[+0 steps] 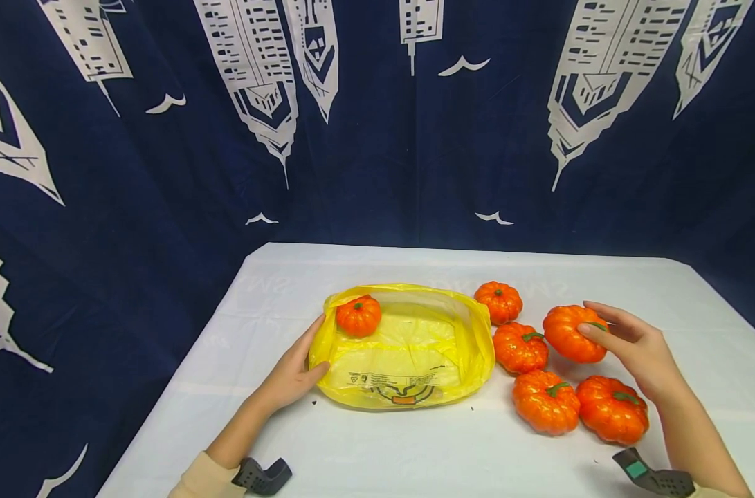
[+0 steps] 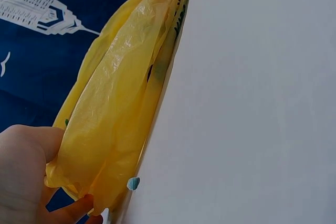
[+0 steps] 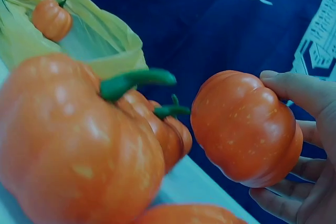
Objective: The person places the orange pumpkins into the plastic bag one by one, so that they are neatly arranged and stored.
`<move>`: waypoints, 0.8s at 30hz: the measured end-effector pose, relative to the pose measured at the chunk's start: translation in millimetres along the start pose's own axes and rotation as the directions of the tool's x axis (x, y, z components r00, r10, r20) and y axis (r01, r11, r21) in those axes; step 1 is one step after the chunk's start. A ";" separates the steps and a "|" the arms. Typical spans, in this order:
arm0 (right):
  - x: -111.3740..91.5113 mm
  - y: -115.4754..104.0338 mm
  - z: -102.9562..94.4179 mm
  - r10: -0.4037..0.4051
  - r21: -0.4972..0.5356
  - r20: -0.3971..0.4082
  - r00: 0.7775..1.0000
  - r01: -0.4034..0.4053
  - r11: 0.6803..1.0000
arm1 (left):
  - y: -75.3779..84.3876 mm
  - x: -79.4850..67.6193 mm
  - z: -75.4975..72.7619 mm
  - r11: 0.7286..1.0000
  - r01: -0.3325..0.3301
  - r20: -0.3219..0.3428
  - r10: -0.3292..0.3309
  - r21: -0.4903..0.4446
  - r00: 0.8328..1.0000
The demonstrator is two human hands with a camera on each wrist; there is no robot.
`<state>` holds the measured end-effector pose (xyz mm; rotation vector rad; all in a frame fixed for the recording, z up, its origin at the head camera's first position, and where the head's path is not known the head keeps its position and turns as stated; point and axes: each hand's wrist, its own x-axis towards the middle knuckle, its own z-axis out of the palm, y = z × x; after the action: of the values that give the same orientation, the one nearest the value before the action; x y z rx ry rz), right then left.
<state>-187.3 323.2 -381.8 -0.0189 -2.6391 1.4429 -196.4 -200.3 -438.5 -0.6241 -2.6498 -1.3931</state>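
I have the right hand [image 1: 635,349] clamped round one pumpkin [image 1: 570,334], raised off the table [image 1: 377,456]; the left hand [image 1: 295,372] grips the yellow bag [image 1: 414,339] by its left end. Another pumpkin [image 1: 360,317] sits inside, four more pumpkins [image 1: 542,404] rightward.

Six glossy orange, ribbed, round pumpkins with green stems: one [image 1: 359,317] in the bag, one [image 1: 569,335] in the fingers [image 1: 615,316] of the right hand [image 1: 646,351], and four ( [image 1: 498,302], [image 1: 519,348], [image 1: 544,402], [image 1: 612,409]) on the white-covered tabletop [image 1: 365,449], between the bag and its right edge. One translucent yellow plastic bag [image 1: 402,339], nearer the far edge's middle. Two bare hands, counting the left [image 1: 290,375]. Two dark wrist straps ( [image 1: 261,477], [image 1: 654,477]), one per arm.
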 end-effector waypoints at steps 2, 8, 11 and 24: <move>-0.8 -5.3 3.3 -0.003 0.029 0.005 1.000 0.003 1.000 | -0.1 -0.2 -0.1 1.000 0.002 0.002 -0.002 0.000 1.000; -0.3 -24.9 14.6 -0.027 0.087 0.040 0.999 0.023 0.996 | -0.1 -0.4 -0.5 1.000 0.009 0.005 -0.009 -0.004 1.000; 1.5 -36.0 21.5 -0.064 0.072 0.055 0.996 0.060 0.996 | 0.2 -0.4 -0.5 1.000 0.007 0.003 -0.007 -0.001 1.000; 12.0 -65.5 55.5 -0.149 0.057 0.127 0.981 0.143 0.988 | 3.5 -0.2 -1.0 1.000 0.012 0.007 -0.012 0.009 1.000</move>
<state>-202.5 242.1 -355.2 0.2776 -2.6409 1.5055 -194.9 -199.5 -435.3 -0.6146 -2.6674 -1.3844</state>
